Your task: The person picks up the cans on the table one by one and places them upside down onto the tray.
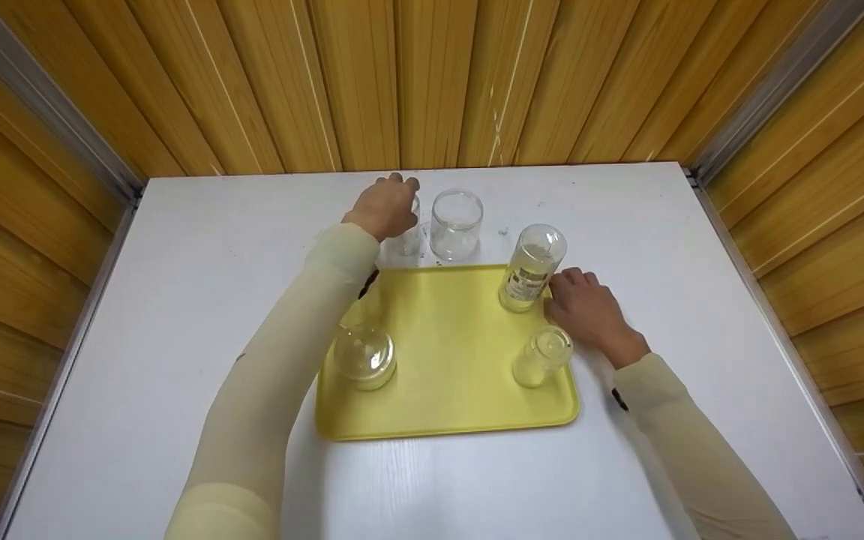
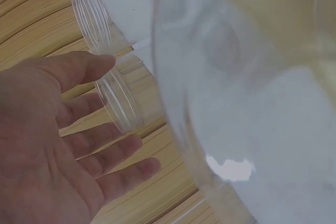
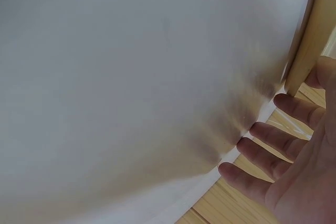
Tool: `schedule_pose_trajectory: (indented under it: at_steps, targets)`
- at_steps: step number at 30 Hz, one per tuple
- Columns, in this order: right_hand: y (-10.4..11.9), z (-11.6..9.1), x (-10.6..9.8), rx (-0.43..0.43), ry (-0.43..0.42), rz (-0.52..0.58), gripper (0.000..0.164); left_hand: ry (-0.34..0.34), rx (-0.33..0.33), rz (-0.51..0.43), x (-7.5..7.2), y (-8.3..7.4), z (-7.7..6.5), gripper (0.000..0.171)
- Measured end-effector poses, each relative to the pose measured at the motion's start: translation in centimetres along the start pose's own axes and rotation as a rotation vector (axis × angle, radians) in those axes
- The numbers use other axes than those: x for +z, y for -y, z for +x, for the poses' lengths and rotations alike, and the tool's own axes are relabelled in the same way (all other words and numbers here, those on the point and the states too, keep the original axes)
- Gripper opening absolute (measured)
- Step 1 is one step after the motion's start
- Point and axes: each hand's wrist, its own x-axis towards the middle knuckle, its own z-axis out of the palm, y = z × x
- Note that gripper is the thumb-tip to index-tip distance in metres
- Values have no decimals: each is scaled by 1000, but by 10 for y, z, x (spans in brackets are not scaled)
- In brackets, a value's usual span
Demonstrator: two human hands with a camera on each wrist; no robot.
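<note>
My left hand is at a narrow clear glass jar behind the tray. In the left wrist view its fingers are spread and fairly straight, with the thumb and fingertips about the jar's ringed rim. A wider clear jar stands just to the right. My right hand lies at the right edge of the yellow tray, fingers extended over the white table and thumb beside the tray's edge. Close by on the tray are a tall clear bottle with a printed label and a small glass jar.
A rounded glass vessel stands on the tray's left side, under my left forearm. The white table is enclosed by wood-slat walls. Small clear bits lie behind the tray.
</note>
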Motion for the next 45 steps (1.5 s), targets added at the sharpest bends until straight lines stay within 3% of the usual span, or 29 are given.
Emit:
schedule_pose_trajectory:
  at_steps: [16,32,45]
  targets:
    - [2,0,-2,15,26,6,42,-2,4,2,1,-6,1,45]
    - [1,0,0,0,12,-5,41,-1,17,-65,-1,-2,-2,42]
    - [0,1,0,-3,9,3,40,-68,19,-147,-12,1,-16,43]
